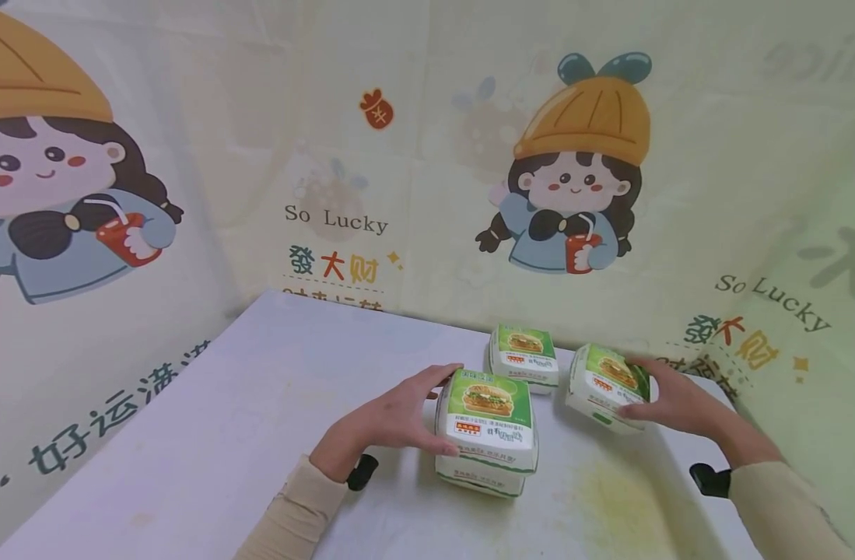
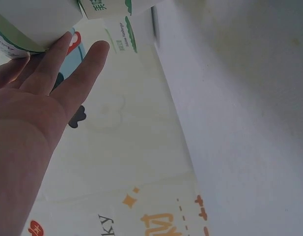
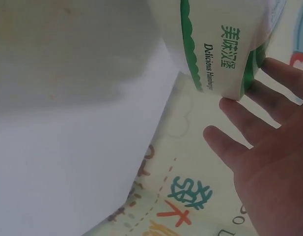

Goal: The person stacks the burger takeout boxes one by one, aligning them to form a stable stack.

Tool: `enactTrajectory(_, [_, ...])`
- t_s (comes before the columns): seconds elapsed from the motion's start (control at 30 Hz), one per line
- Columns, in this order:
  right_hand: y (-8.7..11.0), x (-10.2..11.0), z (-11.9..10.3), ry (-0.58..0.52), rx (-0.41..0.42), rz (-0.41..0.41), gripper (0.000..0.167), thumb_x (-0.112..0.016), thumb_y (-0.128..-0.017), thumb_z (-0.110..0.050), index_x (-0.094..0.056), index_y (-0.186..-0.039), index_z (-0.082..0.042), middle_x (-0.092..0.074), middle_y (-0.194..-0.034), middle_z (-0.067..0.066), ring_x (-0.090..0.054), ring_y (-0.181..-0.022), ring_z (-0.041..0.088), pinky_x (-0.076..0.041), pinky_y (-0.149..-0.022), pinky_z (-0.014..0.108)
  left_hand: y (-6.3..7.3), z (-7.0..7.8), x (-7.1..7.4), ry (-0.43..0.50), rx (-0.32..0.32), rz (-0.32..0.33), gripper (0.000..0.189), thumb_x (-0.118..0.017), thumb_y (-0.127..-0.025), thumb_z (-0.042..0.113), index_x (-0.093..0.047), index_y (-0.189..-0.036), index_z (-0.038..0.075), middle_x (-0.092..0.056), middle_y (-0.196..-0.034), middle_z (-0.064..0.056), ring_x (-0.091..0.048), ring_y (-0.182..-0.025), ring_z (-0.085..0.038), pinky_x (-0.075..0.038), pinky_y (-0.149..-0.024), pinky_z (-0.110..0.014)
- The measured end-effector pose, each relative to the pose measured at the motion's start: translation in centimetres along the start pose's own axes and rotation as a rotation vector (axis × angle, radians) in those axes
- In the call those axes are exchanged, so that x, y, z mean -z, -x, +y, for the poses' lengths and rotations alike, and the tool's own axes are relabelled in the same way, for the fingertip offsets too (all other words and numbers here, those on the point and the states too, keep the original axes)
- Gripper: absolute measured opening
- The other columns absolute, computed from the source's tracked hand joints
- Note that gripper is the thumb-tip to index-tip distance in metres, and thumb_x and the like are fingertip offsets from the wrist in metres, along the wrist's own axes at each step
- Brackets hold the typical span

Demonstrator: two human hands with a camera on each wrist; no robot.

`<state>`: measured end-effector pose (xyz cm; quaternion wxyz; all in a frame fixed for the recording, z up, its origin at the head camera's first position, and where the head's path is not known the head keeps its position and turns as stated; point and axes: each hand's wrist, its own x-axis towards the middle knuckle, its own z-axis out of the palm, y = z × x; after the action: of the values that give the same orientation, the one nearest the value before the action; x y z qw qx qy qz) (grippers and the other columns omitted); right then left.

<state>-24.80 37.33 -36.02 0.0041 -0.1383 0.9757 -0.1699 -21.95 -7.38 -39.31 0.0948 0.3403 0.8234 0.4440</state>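
Note:
Near the middle of the table, my left hand (image 1: 392, 412) holds a green-and-white hamburger box (image 1: 493, 424), thumb at its near side and fingers at its far side. Directly below is another hamburger box (image 1: 478, 476), mostly covered; whether the two touch I cannot tell. On the right, my right hand (image 1: 679, 400) grips a tilted hamburger box (image 1: 602, 381) between thumb and fingers. Between and behind them a further hamburger box (image 1: 523, 359) stands upright on the table. In the right wrist view, fingertips meet the printed box (image 3: 215, 54); the thumb is out of sight there.
The white table (image 1: 210, 435) ends at a back edge against a hanging cloth (image 1: 427, 194) printed with cartoon figures and lettering. A yellowish stain (image 1: 619, 498) marks the tabletop at the near right. Black straps (image 1: 710, 480) sit at both wrists.

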Motion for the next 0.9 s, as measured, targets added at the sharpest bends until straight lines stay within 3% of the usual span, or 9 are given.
enactTrajectory(0.4, [2.0,0.7,-1.9,-0.143,-0.012,0.081,0.088,-0.076,-0.085,-0.038,-0.03,-0.151,-0.001,-0.034,-0.148,0.031,-0.04,-0.124,0.055,-0.043,-0.09,0.072,-0.1,-0.1,-0.1,-0.004,-0.002,0.001,0.107,-0.088,-0.069,0.043,-0.027,-0.155,0.023,-0.042,-0.148,0.012,-0.042,-0.133,-0.005,-0.042,-0.113,-0.036])
enactTrajectory(0.5, [2.3,0.5,-2.9,-0.186,0.0,0.122,0.086,-0.075,-0.086,-0.033,-0.03,-0.152,-0.003,-0.032,-0.15,0.03,-0.038,-0.127,0.053,-0.042,-0.094,0.071,0.0,-0.1,-0.1,-0.001,-0.007,0.001,0.107,-0.088,-0.07,0.041,-0.027,-0.155,0.024,-0.041,-0.148,0.012,-0.042,-0.132,-0.005,-0.042,-0.113,-0.036])
enactTrajectory(0.6, [2.5,0.3,-3.7,-0.215,0.039,0.171,0.082,-0.075,-0.087,-0.03,-0.032,-0.152,-0.006,-0.034,-0.15,0.026,-0.038,-0.128,0.046,-0.048,-0.102,0.039,0.1,-0.1,-0.1,0.001,-0.011,-0.002,0.106,-0.088,-0.07,0.04,-0.027,-0.155,0.024,-0.041,-0.148,0.012,-0.042,-0.132,-0.005,-0.042,-0.112,-0.037])
enactTrajectory(0.7, [2.5,0.2,-4.4,-0.229,0.084,0.214,0.08,-0.076,-0.086,-0.029,-0.034,-0.152,-0.011,-0.038,-0.149,0.02,-0.038,-0.127,0.035,-0.037,-0.09,0.007,0.1,-0.1,-0.1,-0.003,-0.013,-0.003,0.106,-0.088,-0.07,0.04,-0.027,-0.155,0.023,-0.041,-0.148,0.012,-0.042,-0.131,-0.006,-0.042,-0.112,-0.037])
enactTrajectory(0.77, [2.5,0.0,-4.8,-0.235,0.099,0.236,0.079,-0.076,-0.086,-0.028,-0.036,-0.152,-0.015,-0.039,-0.149,0.016,-0.037,-0.126,0.023,-0.029,-0.085,0.0,0.1,-0.1,-0.1,-0.006,-0.013,-0.004,0.106,-0.088,-0.07,0.041,-0.027,-0.155,0.023,-0.041,-0.148,0.012,-0.043,-0.131,-0.005,-0.042,-0.112,-0.035])
enactTrajectory(0.9, [2.4,-0.2,-5.7,-0.249,0.13,0.274,0.077,-0.077,-0.086,-0.027,-0.038,-0.152,-0.018,-0.039,-0.149,0.013,-0.034,-0.12,-0.001,-0.032,-0.087,-0.001,0.1,-0.1,0.0,-0.005,-0.013,-0.003,0.107,-0.088,-0.07,0.041,-0.027,-0.155,0.022,-0.041,-0.148,0.011,-0.042,-0.132,-0.006,-0.042,-0.112,-0.034])
